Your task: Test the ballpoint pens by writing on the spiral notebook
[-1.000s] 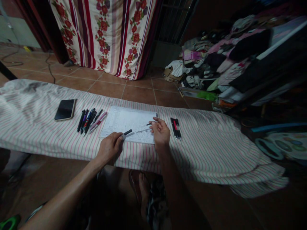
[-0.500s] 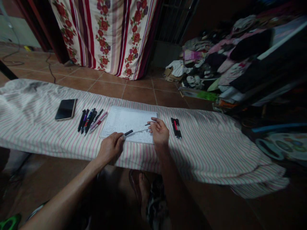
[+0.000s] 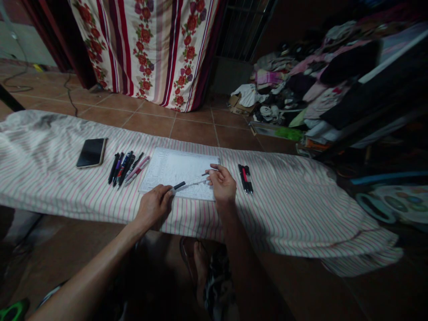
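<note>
My left hand (image 3: pixel 155 203) pinches the near end of a slim pen, close to its black section (image 3: pixel 179 185). The pen (image 3: pixel 193 179) has a clear middle and slants up to the right. Its far end sits between the fingertips of my right hand (image 3: pixel 223 183), whose other fingers are curled. Both hands are over the lower edge of a spiral notebook (image 3: pixel 182 162) with handwriting on its page. Whether the pen is one piece or pulled apart, I cannot tell.
Several pens (image 3: pixel 125 169) lie left of the notebook, beside a phone (image 3: pixel 92 153). More pens (image 3: pixel 245 179) lie to its right. A striped cloth (image 3: pixel 294 200) covers the table. Beyond are a floral curtain (image 3: pixel 160 53) and piled clothes (image 3: pixel 301 80).
</note>
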